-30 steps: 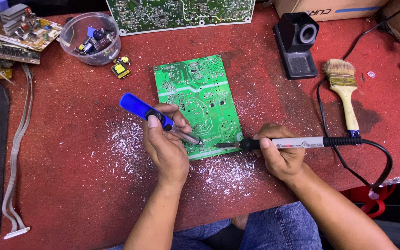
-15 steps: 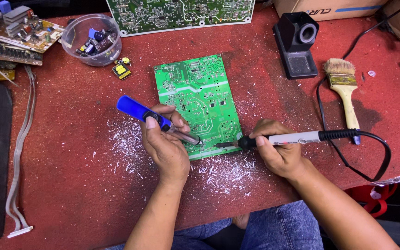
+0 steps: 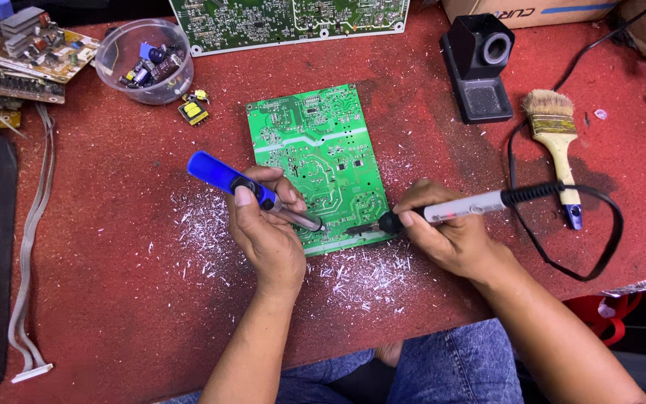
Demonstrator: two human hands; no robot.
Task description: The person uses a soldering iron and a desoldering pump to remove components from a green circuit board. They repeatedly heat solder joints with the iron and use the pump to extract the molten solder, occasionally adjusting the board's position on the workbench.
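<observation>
Across the red workbench (image 3: 114, 299), littered with white solder flakes, a green circuit board (image 3: 315, 150) lies flat at centre, its long axis running twelve to six o'clock. At its six o'clock edge both hands meet. From eight o'clock, the left hand (image 3: 267, 232) is closed around a blue-handled desoldering pump (image 3: 241, 185), nozzle pointing toward four o'clock onto the board. From four o'clock, the right hand (image 3: 446, 236) grips a soldering iron (image 3: 457, 209), tip aimed at nine o'clock, nearly touching that nozzle. Open bench lies at three o'clock; beyond it are an iron stand (image 3: 484, 67) and a paintbrush (image 3: 555, 142).
</observation>
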